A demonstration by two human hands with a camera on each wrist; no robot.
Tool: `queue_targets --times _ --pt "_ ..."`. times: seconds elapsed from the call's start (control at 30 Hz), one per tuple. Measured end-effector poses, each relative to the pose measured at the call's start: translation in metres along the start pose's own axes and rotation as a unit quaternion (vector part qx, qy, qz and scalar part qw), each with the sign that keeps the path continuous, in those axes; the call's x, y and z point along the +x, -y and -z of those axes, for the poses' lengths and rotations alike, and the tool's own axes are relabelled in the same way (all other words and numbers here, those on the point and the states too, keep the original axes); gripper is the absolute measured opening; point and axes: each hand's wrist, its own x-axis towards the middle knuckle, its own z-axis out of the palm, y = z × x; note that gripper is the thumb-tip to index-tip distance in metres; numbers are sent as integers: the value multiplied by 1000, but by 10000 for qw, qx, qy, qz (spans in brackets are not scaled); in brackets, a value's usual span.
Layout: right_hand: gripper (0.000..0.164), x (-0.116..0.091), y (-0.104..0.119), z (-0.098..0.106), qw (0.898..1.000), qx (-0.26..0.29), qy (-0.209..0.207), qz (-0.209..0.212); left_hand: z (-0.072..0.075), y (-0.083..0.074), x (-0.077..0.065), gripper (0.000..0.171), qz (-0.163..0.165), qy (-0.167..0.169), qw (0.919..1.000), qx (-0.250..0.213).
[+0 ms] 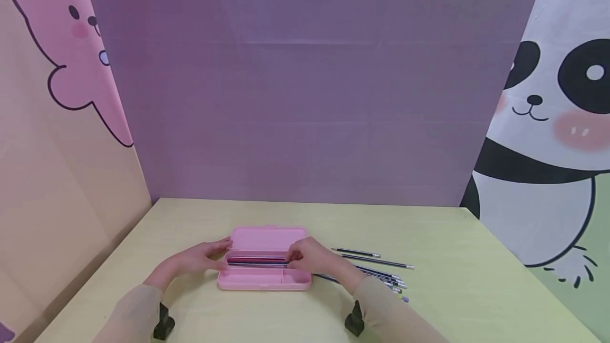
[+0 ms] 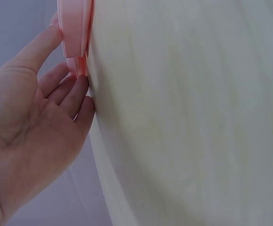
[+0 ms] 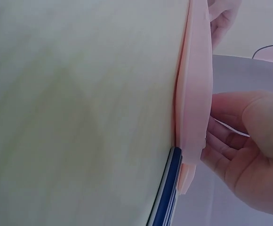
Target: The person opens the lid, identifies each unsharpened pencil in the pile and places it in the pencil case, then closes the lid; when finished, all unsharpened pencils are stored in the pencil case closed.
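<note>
A pink pencil case [image 1: 250,279] lies open on the table, its lid [image 1: 269,238] folded back on the far side. Several pencils [image 1: 257,260] lie lengthwise in its long compartment. My left hand [image 1: 202,257] touches the case's left end with fingers and thumb spread; in the left wrist view this hand [image 2: 42,99] rests against the pink edge. Over the right end of the compartment, my right hand [image 1: 310,256] pinches the end of a pencil with curled fingers. In the right wrist view the case wall hides the fingertips of the right hand [image 3: 249,146].
Loose dark-striped pencils [image 1: 381,274] lie on the table [image 1: 267,316] to the right of the case, partly beneath the right forearm. A purple panel [image 1: 305,94] stands behind the table. Panels with cartoon animals flank it on both sides.
</note>
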Motion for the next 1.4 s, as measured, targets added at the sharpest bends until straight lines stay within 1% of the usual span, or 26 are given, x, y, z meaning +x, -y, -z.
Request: queue_targets --times 0.13,0.33,0.43,0.57,0.73,0.8,0.97,1.0,1.13,1.23,1.4 --pt "5 1 3 0 10000 -61 -26 -69 1 1 1 81 43 -5 10000 4" --pt "6 3 3 -2 9992 -331 -228 61 0 1 2 82 31 1 10000 57" --pt "8 4 3 -4 9986 -443 -299 51 0 0 2 81 53 -17 10000 70" --pt "8 5 3 -5 9984 -462 -322 -17 0 0 1 80 126 -41 9999 4" --pt "9 5 6 -5 9981 -484 -370 45 0 -2 0 81 122 -27 9999 -29" --pt "9 6 6 -6 9980 -504 -376 47 0 -3 -1 81 107 -8 9999 61" --pt "8 7 6 -7 9979 -535 -367 -88 0 -2 0 82 143 -1 9999 57" --pt "8 7 6 -6 9979 -516 -355 -146 0 -2 1 83 155 -15 9999 -24" --pt "5 6 6 -6 9981 -409 -347 -296 0 -1 1 83 169 -23 9998 -50" --pt "4 5 5 -5 9984 -269 -398 -288 0 -1 1 82 165 -39 9999 -21" --pt "7 4 2 -2 9986 -117 -436 -283 0 -2 1 83 122 -33 9999 -17"
